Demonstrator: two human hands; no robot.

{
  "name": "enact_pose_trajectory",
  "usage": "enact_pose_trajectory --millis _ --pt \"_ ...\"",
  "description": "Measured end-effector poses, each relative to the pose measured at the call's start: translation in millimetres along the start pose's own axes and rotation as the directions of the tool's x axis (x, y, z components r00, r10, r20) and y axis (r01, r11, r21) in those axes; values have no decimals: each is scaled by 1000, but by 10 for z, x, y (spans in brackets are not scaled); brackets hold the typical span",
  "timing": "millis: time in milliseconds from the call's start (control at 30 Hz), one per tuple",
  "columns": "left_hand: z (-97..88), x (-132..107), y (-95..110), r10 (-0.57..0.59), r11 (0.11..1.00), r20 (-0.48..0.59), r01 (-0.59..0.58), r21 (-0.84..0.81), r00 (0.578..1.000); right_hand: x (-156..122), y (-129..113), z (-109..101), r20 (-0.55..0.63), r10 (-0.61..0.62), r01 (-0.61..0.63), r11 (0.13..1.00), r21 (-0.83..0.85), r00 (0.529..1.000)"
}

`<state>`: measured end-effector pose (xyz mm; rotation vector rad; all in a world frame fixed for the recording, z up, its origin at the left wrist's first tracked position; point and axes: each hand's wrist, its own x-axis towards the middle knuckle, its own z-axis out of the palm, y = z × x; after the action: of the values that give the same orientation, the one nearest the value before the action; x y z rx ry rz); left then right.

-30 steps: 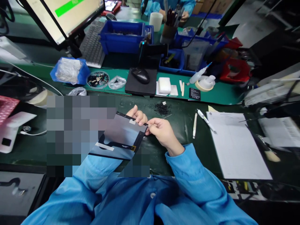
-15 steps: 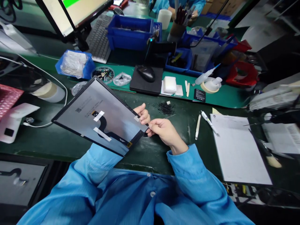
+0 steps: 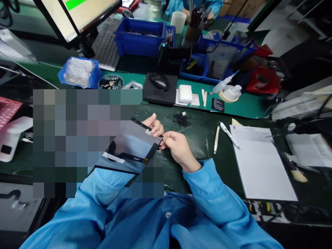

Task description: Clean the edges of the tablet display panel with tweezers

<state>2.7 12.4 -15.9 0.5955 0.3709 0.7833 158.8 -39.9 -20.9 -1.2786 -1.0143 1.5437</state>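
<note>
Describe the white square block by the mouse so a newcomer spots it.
On the light green bench strip, find the black computer mouse on its dark pad. Just right of that pad sits the thick white square block. Unlike the flat white sheets beside it, it stands raised.

Display panel (image 3: 135, 141): grey face with a black border, a black flex ribbon (image 3: 129, 158) and white tape strips (image 3: 113, 157). Sleeves (image 3: 207, 186) are light blue and the bench mat (image 3: 202, 138) is dark green. Bins (image 3: 140, 38) are saturated blue, the tray (image 3: 261, 81) red, the mouse (image 3: 158, 81) black, the sheet (image 3: 259, 162) white with faint grey print, and the monitor screen (image 3: 88, 12) cream with a bright green bar (image 3: 75, 3).
</note>
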Motion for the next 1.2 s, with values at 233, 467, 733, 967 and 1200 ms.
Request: enact_pose_trajectory --millis 233,467,733,967,1200 --pt "57 10 23 52 999 -19 -52 12 998 12 -64 -64 82 16 -17 1000 6 997" --pt "11 23 -54 68 988 59 -75 133 996 9 4 10 -53 -26 28 999 43 998" --pt "129 -67 -37 264 953 109 -277 124 958 -2 15 -5 -61 -62 66 996 61 996" --pt "56 -30 33 257 962 93 -264 68 962 -47 -96 -25 16 -110 109 993 45 994" --pt "79 -5 18 186 982 17 -186 38 982 -34 -90 -56 36 -104 103 994 47 994"
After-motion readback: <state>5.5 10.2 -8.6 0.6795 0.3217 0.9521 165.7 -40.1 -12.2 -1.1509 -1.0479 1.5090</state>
